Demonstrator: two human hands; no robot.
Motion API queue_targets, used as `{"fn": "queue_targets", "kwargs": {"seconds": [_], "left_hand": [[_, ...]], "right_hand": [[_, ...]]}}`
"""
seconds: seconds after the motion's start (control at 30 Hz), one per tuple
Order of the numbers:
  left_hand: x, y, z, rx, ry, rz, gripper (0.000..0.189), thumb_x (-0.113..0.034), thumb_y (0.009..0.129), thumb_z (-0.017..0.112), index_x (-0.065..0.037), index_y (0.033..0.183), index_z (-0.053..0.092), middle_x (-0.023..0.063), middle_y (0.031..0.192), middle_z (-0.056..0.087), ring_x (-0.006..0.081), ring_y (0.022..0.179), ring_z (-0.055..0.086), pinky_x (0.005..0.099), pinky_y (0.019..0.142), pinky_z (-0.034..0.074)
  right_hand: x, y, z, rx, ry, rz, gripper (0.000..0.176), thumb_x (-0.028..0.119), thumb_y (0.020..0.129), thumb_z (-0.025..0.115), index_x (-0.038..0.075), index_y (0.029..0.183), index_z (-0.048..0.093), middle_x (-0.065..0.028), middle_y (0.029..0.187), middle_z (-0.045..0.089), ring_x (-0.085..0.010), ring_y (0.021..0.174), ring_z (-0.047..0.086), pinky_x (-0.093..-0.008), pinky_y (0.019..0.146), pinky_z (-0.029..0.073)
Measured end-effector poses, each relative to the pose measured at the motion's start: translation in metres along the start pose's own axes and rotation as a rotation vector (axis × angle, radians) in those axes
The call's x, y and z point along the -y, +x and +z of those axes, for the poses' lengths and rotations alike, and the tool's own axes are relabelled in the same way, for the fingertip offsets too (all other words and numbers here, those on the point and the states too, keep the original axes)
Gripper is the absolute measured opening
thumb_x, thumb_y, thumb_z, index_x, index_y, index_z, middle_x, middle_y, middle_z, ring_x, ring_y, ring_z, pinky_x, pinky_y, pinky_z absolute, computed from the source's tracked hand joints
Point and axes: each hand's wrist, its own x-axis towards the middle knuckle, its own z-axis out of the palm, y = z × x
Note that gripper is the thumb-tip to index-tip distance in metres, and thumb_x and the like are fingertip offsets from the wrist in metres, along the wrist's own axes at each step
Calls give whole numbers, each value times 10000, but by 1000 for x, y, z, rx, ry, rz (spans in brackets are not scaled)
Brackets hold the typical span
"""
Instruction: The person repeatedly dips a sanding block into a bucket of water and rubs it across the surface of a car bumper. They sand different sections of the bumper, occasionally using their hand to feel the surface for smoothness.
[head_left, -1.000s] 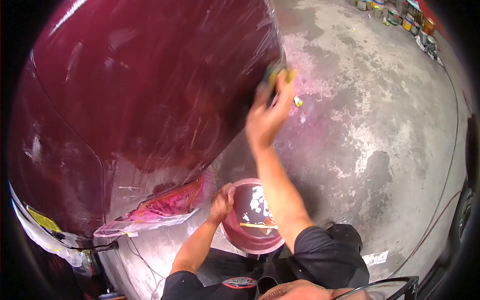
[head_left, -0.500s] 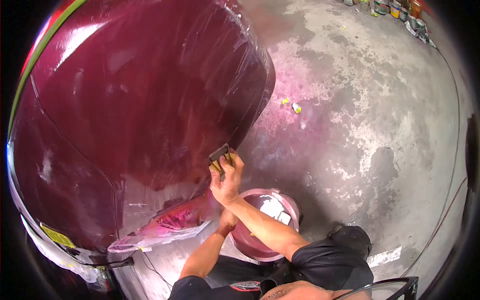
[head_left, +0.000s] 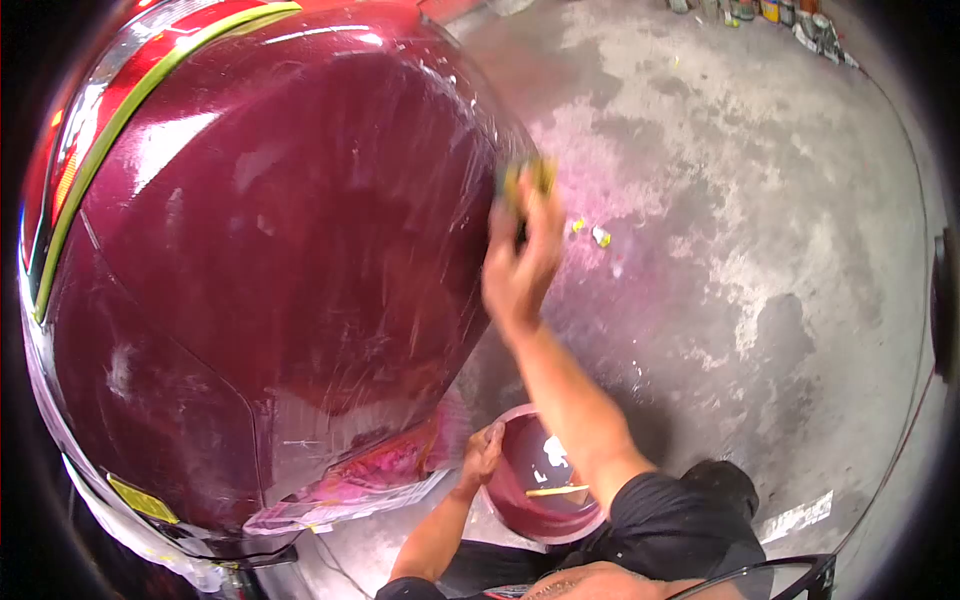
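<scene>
My right hand [head_left: 522,262] reaches to the right edge of a dark red car body panel [head_left: 300,220]. Its fingers are closed on a dark sanding block [head_left: 530,182] wrapped with yellowish sandpaper, blurred by motion and against the panel's edge. Wet streaks and dull patches cover the panel. My left hand [head_left: 484,456] is low, at the left rim of a reddish bucket [head_left: 508,505], its fingers curled at the rim. Liquid with bright reflections and a thin yellow strip [head_left: 556,491] show inside the bucket. My right forearm hides part of its right side.
Green tape [head_left: 130,110] lines the panel's upper left. Masking plastic [head_left: 350,500] hangs at its lower edge. Yellow-white scraps [head_left: 600,236] lie on the stained concrete floor [head_left: 700,200]. Cans [head_left: 770,10] stand at the far right, and a cable [head_left: 922,230] runs along the right side.
My right hand has moved up and right along the panel's edge with the sanding block. My left hand, formerly partly behind the right wrist, now shows at the bucket rim. The view has shifted.
</scene>
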Motion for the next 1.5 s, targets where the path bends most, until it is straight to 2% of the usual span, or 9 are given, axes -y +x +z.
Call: {"fn": "queue_targets", "kwargs": {"seconds": [0.27,0.43,0.57,0.7,0.73,0.97,1.1,1.27,1.5], "left_hand": [[44,9,12,-136,139,417,611,-557,994,448,-2,1104,679,294,1054,673,445,1056,655,477,857,502],[-9,1,-1,24,124,-142,479,-431,1004,534,10,1110,687,152,1051,728,308,975,677,401,922,502],[67,12,25,-223,62,546,563,-500,1006,491,25,1070,685,235,851,675,408,910,679,478,840,511],[8,2,8,-64,93,-53,550,-474,1006,480,18,1152,680,282,1003,696,469,1012,658,475,865,507],[7,0,10,-148,80,61,510,-462,993,516,17,1017,690,274,823,645,280,834,673,434,802,515],[95,15,26,-197,231,448,489,-426,998,517,-5,1209,650,177,1167,706,397,1133,622,413,1045,445],[15,1,7,-6,70,-116,538,-492,993,490,-15,1158,677,252,1034,693,415,1027,661,464,856,500],[150,34,26,-34,484,700,471,-435,983,516,-21,1144,675,233,922,699,416,926,674,468,837,514],[36,2,9,33,68,-139,437,-434,984,507,-86,1187,677,218,1119,690,431,1011,653,480,836,513]], "right_hand": [[15,-87,-17,163,65,-68,384,27,835,715,58,1214,664,-258,1321,570,-453,1255,535,-525,1055,436],[22,26,-5,19,92,99,396,14,858,692,96,1244,661,-206,1305,575,-411,1201,552,-489,1036,443],[48,-113,-18,237,151,-113,298,44,838,729,112,1127,718,-176,1279,591,-369,1188,568,-472,1026,457],[32,7,3,52,98,-61,365,56,847,726,59,1210,686,-213,1325,566,-378,1199,556,-453,1015,465],[28,8,4,47,82,-78,394,39,850,722,35,1239,664,-227,1322,569,-387,1193,565,-443,1005,473],[22,-142,-20,213,29,-154,447,29,873,664,14,1310,566,-303,1356,503,-453,1225,533,-550,1054,418],[-6,14,-4,9,-141,149,442,41,927,640,-28,1342,505,-328,1369,482,-504,1232,496,-550,1066,400],[12,-150,-22,131,-143,169,469,25,903,672,-9,1325,468,-335,1354,454,-493,1232,475,-553,1058,391],[-11,-43,-20,96,-192,222,424,71,951,622,-68,1323,474,-288,1311,503,-405,1213,525,-452,1076,385]]}}
